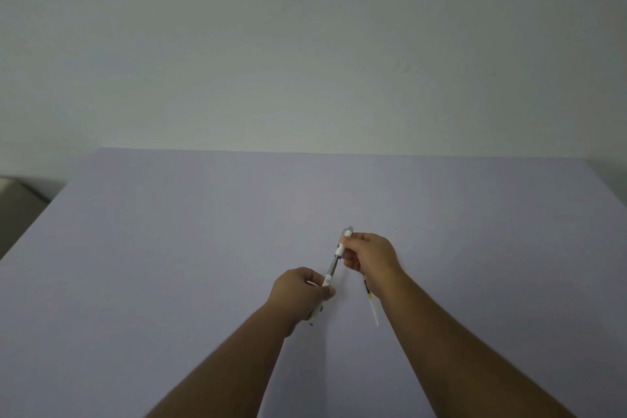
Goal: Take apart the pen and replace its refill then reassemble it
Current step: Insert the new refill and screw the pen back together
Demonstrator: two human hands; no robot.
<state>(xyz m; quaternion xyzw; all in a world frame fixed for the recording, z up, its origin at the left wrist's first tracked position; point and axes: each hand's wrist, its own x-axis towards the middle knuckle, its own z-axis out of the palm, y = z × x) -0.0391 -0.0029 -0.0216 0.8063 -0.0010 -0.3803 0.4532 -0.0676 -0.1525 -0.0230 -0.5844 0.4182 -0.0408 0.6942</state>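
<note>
pen: halves apart over table (203,248) | left hand (298,292) fingers pinch lower barrel (326,285) | right hand (369,256) fingers pinch upper barrel (341,248), just beyond lower barrel, same axis, refill (332,266) bridging | spare refill (373,309) right of lower barrel

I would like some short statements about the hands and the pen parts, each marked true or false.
1. The left hand holds the lower pen barrel. True.
2. The right hand is empty. False: it holds the upper pen section.
3. The two pen halves are fully closed together. False: a grey inner part shows between them.
4. A thin refill is by the right wrist. True.
5. The table is red. False: it is pale lilac.
</note>
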